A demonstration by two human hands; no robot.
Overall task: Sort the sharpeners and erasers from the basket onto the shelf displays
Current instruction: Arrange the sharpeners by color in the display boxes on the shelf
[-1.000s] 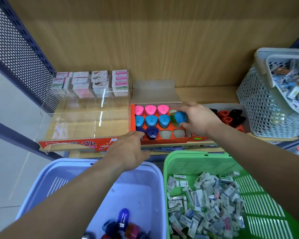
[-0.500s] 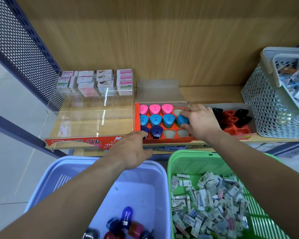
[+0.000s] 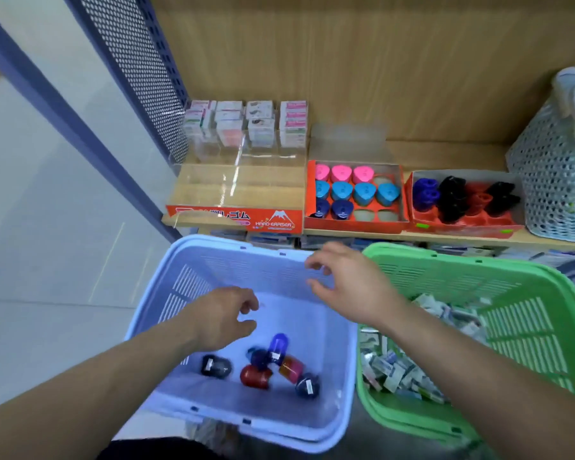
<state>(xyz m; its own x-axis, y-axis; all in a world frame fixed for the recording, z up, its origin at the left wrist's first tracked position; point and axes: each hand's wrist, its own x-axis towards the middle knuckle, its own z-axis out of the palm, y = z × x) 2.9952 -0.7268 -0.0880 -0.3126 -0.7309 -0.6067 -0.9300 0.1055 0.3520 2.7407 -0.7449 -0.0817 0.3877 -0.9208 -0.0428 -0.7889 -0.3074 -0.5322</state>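
Note:
A pale blue basket (image 3: 186,287) holds several loose sharpeners (image 3: 266,366) in blue, red, black and orange. My left hand (image 3: 224,315) hovers inside it just above them, fingers loosely curled and holding nothing. My right hand (image 3: 349,283) hangs over the basket's far right rim, fingers spread and relaxed, with nothing in it. On the shelf an orange display tray (image 3: 356,224) carries pink, light blue and dark blue sharpeners, with a few slots bare. A green basket (image 3: 512,293) to the right holds many wrapped erasers (image 3: 392,370).
A clear acrylic eraser display (image 3: 239,194) with stacked eraser boxes at its back stands left of the tray. A second red tray (image 3: 462,224) holds purple, black and red sharpeners. A grey basket (image 3: 551,180) sits at the shelf's right end. A perforated metal panel (image 3: 140,61) bounds the left.
My right hand left the light blue sharpener in the orange tray and drew back over the blue basket. My left hand dropped from the tray's front edge into the blue basket.

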